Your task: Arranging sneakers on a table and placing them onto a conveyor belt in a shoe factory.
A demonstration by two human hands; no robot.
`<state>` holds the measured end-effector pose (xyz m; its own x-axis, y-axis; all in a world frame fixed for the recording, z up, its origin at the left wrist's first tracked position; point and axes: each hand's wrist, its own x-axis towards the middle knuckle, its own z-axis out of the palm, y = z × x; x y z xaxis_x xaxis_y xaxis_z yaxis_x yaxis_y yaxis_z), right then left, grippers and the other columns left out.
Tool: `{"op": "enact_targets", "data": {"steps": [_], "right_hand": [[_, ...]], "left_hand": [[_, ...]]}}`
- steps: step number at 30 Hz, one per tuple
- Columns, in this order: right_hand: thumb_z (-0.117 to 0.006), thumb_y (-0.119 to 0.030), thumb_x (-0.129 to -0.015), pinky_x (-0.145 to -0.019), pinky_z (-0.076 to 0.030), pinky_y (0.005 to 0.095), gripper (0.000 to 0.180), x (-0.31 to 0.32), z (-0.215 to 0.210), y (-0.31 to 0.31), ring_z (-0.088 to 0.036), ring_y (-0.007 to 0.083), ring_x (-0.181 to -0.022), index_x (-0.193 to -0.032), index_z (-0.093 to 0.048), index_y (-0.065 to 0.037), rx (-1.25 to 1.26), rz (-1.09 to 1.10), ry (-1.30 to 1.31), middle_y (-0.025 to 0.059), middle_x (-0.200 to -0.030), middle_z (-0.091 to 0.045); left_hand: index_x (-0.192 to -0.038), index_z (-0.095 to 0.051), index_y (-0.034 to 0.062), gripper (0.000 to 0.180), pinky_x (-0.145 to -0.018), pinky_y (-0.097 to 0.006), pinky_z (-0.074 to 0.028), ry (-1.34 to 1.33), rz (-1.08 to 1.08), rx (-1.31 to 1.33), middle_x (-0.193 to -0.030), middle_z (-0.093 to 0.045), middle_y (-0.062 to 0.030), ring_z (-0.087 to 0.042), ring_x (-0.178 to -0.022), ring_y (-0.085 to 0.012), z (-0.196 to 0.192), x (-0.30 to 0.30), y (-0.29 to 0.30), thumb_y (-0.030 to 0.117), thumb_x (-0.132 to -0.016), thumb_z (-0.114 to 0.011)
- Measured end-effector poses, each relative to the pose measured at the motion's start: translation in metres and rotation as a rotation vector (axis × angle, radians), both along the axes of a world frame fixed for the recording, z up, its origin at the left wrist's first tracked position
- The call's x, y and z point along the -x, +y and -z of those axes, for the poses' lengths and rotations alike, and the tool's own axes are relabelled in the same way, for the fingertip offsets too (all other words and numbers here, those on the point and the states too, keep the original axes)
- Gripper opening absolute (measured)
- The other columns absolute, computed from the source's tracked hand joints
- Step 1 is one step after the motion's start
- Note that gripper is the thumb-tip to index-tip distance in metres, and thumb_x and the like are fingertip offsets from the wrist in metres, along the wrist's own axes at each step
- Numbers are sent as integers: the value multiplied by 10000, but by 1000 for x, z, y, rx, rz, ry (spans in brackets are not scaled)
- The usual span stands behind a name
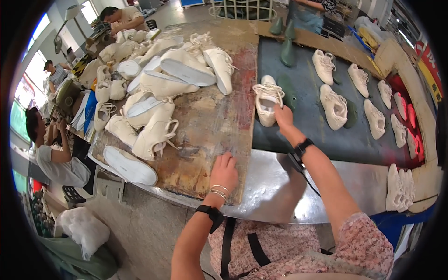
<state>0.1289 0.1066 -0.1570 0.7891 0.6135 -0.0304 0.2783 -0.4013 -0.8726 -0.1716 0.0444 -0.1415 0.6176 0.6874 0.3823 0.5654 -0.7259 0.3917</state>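
Note:
My right hand (283, 117) grips a cream lace-up sneaker (267, 111) at its rear side edge. The sneaker rests on the dark conveyor belt (298, 135), toe pointing away from me, with its laces and inner lining showing. Just right of it lies a green shoe last (288, 88). My left hand (225, 175) rests on the front right part of the worn wooden board (200, 140), fingers a little apart and nothing visible in them. Left of that hand, a sneaker (130, 165) lies on its side with its pale sole toward me.
A heap of cream sneakers (182, 65) covers the board's far left. More sneakers (333, 107) stand spaced along the belt toward a red-lit opening (413, 126). Several sneakers (400, 186) stand upright at the metal ledge (326, 186). Green lasts (288, 52) lie at the back. Other people sit leftward.

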Motion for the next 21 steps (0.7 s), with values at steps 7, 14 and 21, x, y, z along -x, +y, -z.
{"op": "enact_targets", "data": {"steps": [7, 14, 21], "right_hand": [[-624, -185, -825, -1013, -385, 397, 478, 33, -56, -7, -451, 358, -1219, -1239, -495, 15, -304, -419, -661, 208, -1299, -472], [-736, -415, -721, -996, -408, 395, 782, 78, -76, 176, -467, 365, -1231, -1281, -448, 50, -34, -498, -129, 260, -1340, -451], [-772, -383, -723, -970, -423, 428, 805, 28, -40, 242, -488, 320, -1198, -1336, -415, -2, -228, -495, 408, 208, -1304, -478]], "left_hand": [[-1019, -566, 27, 311, -927, -385, -427, 31, 6, 9, -1116, -522, -138, -493, -1037, -320, 7, -3, -2, 40, -709, -594], [-1064, -572, 28, 333, -929, -380, -436, 89, -32, 97, -1175, -513, -117, -497, -1065, -295, 4, 13, -3, 86, -738, -601], [-1041, -573, 39, 371, -865, -398, -464, -55, 42, 160, -1118, -536, -134, -528, -985, -323, 0, -4, 6, 17, -672, -608]]}}
